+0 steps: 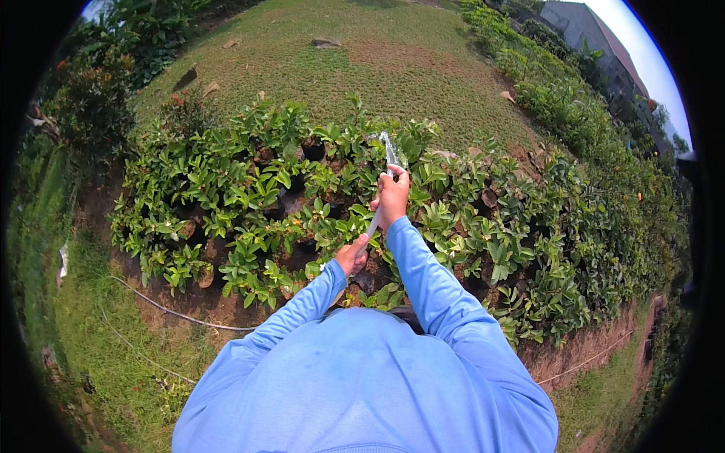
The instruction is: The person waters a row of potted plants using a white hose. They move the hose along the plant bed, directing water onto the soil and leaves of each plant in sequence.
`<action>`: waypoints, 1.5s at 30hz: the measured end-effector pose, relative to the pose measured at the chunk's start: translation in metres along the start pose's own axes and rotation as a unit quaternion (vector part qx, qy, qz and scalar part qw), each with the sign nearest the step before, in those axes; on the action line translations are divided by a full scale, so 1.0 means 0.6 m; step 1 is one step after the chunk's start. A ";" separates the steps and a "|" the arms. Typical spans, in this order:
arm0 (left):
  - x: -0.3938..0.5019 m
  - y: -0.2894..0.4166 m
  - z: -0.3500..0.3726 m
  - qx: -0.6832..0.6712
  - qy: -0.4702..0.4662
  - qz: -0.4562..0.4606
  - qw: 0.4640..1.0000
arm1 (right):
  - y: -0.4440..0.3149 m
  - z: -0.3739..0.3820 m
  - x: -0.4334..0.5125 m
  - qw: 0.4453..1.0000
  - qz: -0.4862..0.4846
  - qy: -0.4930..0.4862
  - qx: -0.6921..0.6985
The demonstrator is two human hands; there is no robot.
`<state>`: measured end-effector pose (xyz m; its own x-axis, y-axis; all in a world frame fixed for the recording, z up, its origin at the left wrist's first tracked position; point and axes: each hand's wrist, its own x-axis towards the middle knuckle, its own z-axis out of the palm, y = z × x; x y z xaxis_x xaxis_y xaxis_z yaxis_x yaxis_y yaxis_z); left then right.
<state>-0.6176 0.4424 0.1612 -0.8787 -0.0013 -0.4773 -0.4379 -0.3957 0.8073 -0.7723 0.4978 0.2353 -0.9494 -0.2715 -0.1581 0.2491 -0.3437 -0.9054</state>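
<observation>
A pale hose [373, 225] runs up between my two hands. My right hand [392, 195] grips it close to its outlet, with the fingers at the end of the hose. Water [389, 146] comes out there and falls on the leaves beyond. Lower down and to the left, my left hand [352, 256] is closed around the hose. Leafy potted plants [255, 192] in dark bags stand around and below both hands, some with small white flowers. The lower part of the hose is hidden by my hand and body.
A thin grey hose [187, 318] lies on the ground at the lower left. Past the plants is a grassy slope with a flat stone [325, 42]. Shrubs [566, 107] line the right side, before a building [600, 42].
</observation>
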 end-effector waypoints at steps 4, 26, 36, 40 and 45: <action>-0.004 -0.001 0.002 0.008 0.005 0.006 1.000 | 0.000 0.001 -0.003 1.000 -0.004 0.004 0.010; 0.000 -0.008 -0.003 0.000 -0.001 0.005 1.000 | -0.006 0.003 -0.014 1.000 -0.005 0.001 0.029; 0.002 -0.003 0.000 0.001 0.002 0.011 1.000 | -0.006 -0.002 -0.007 0.999 -0.023 -0.003 0.032; 0.002 -0.004 0.000 0.005 0.003 0.009 1.000 | -0.003 -0.004 -0.006 0.999 -0.018 0.003 0.033; 0.002 -0.007 -0.001 0.007 -0.003 0.008 1.000 | 0.002 -0.006 -0.002 0.999 -0.016 0.008 0.035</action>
<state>-0.6170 0.4436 0.1573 -0.8871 -0.0022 -0.4616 -0.4256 -0.3832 0.8198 -0.7712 0.5009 0.2329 -0.9598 -0.2452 -0.1369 0.2315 -0.4148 -0.8800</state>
